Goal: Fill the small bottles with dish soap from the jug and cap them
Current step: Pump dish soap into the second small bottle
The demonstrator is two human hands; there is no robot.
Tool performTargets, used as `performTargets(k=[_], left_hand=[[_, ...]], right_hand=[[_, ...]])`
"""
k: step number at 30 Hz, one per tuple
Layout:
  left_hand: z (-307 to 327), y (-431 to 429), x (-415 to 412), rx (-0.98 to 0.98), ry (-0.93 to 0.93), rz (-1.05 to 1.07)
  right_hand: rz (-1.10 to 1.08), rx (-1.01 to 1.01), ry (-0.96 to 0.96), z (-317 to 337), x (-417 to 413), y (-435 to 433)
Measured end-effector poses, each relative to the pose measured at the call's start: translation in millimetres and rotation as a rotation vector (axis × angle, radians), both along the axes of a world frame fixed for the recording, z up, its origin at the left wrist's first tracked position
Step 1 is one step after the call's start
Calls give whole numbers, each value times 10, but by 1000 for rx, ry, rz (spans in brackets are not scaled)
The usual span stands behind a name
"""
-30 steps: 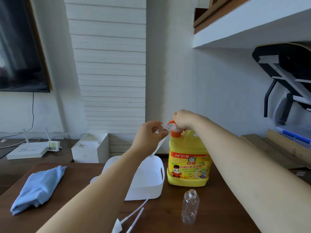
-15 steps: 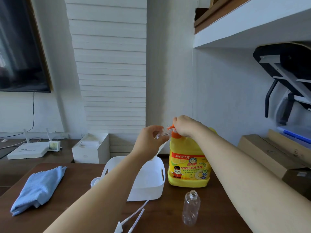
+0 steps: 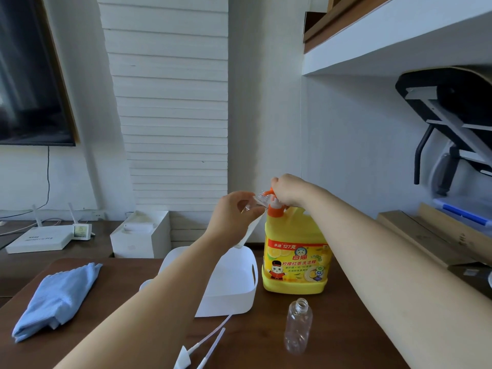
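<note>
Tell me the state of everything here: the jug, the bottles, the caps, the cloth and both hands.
jug, upright on the table, orange pump fitted.
held bottle, uncapped, tilted, mouth at the pump spout.
standing bottle, upright, uncapped, looks empty.
caps, off the bottles, lying loose on the table.
cloth, folded, lying flat.
left hand, grips the held bottle.
right hand, curled over the pump.

On my dark wooden table (image 3: 255, 339), left to right: a folded blue cloth (image 3: 58, 299), a white handled basin (image 3: 226, 302), an upright yellow dish soap jug (image 3: 295, 265). An empty clear bottle (image 3: 298, 328) stands before the jug; two white pump tubes (image 3: 210, 339) lie nearest me.
</note>
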State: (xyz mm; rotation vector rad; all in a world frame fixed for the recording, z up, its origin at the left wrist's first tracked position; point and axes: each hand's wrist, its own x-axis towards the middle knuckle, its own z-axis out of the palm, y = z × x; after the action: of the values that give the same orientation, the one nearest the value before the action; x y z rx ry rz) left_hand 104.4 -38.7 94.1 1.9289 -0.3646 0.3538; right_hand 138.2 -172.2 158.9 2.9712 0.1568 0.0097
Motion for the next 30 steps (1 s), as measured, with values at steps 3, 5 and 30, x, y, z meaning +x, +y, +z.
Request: performTargets(k=[3, 5, 30], left_hand=[[-3, 1, -4, -18, 5, -7], [-4, 4, -2, -25, 14, -8], [12, 15, -58, -28, 34, -11]], right_hand=[[-6, 10, -2, -8, 5, 2], [-7, 10, -9, -18, 9, 3], [-10, 69, 30, 25, -14, -18]])
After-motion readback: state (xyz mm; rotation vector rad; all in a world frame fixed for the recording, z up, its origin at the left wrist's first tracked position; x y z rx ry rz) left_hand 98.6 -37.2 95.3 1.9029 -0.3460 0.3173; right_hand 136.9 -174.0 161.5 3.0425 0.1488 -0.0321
